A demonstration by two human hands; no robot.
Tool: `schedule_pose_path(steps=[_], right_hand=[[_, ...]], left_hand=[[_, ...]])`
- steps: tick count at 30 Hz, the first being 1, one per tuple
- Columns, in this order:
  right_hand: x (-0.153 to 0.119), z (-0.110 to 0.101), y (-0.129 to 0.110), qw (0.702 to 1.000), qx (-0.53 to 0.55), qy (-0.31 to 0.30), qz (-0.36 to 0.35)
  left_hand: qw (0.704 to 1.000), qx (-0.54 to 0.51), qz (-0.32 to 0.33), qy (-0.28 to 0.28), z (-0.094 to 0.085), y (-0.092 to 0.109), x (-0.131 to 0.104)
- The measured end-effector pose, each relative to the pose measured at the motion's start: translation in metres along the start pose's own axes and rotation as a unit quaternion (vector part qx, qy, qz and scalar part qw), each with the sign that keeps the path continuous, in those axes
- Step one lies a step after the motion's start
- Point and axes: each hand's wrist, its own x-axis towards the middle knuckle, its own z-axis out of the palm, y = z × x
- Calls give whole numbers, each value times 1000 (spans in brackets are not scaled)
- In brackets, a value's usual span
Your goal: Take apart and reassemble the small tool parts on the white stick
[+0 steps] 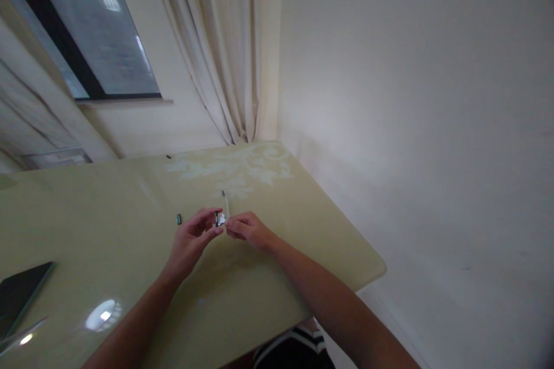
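Note:
Between the thumb and fingers of my left hand (194, 236) is a small black-edged piece with a silver-white part (220, 219). My right hand (246, 228) is closed in a pinch at the right side of that piece; what its fingertips grip is hidden. A thin white strip or stick with a dark tip (226, 203) runs upward just behind the right fingertips, and I cannot tell whether it is held or lies on the table. Left of my left hand, a small dark block with a greenish face (179, 219) rests on the table.
The pale yellow-green glossy table (277, 282) has a white floral pattern near its far corner. A dark flat object (21, 294) lies at the left edge. Near the back edge is a tiny dark item (168, 157). A wall (411, 127) stands to the right, curtains (225, 46) behind.

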Motion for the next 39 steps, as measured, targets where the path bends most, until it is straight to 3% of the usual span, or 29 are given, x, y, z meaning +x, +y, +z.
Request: schedule_pose_path(steps=[4, 7, 19, 22, 25, 29, 33, 36, 39], right_hand=[[1, 1, 3, 1000, -19, 12, -18], [1, 1, 2, 999, -33, 13, -17], [-2, -3, -2, 1000, -12, -10, -16], [-1, -5, 0, 1000, 1, 6, -29], [3, -13, 1, 997, 10, 72, -37], [9, -35, 0, 968, 50, 236, -74], [11, -61, 3, 915, 71, 381, -112], [9, -76, 7, 890, 55, 436, -122], [7, -84, 11, 878, 35, 461, -122]], left_hand=[[992, 92, 80, 26, -1, 2, 0], [989, 108, 99, 25, -2, 1, -2], [996, 47, 71, -2, -4, 10, -1], [996, 50, 74, -3, -9, 8, 0], [993, 101, 67, -12, -6, 3, 5], [980, 171, 60, -77, 24, -2, 32], [954, 267, 48, -126, 81, -6, 74], [942, 307, -9, -135, 124, -13, 99], [937, 316, -54, -140, 151, -24, 110]])
